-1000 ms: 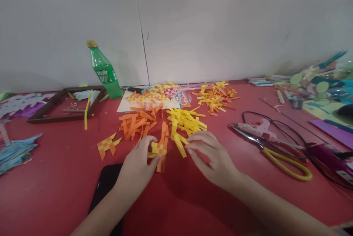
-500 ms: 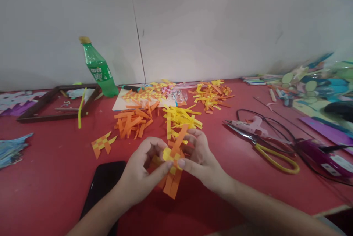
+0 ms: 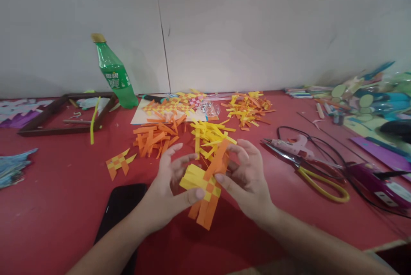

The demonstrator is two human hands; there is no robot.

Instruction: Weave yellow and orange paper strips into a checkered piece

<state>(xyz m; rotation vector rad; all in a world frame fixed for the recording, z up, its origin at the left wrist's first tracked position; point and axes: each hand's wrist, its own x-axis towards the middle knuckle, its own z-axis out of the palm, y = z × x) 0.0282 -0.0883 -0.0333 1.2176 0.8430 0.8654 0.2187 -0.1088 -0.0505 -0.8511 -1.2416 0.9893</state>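
A woven piece of orange and yellow paper strips (image 3: 210,188) is held above the red table. My right hand (image 3: 248,180) pinches it near its upper orange strip, thumb in front and fingers behind. My left hand (image 3: 171,187) has its fingers spread at the piece's left side, its thumb over the yellow strips; whether the thumb touches them is unclear. Behind the hands lie a pile of yellow strips (image 3: 213,136) and a pile of orange strips (image 3: 154,138). A finished-looking woven paper fish shape (image 3: 120,163) rests to the left.
A black phone (image 3: 120,208) lies beside my left forearm. Scissors with yellow handles (image 3: 321,185), a pink glue gun (image 3: 297,145) and a purple power strip (image 3: 379,183) are at right. Farther back stand a green bottle (image 3: 118,80) and a dark frame (image 3: 53,131).
My left hand has opened and its fingers have spread away from the woven piece. The right hand has moved slightly right with the piece, exposing its yellow strips. The view has tilted down a little.
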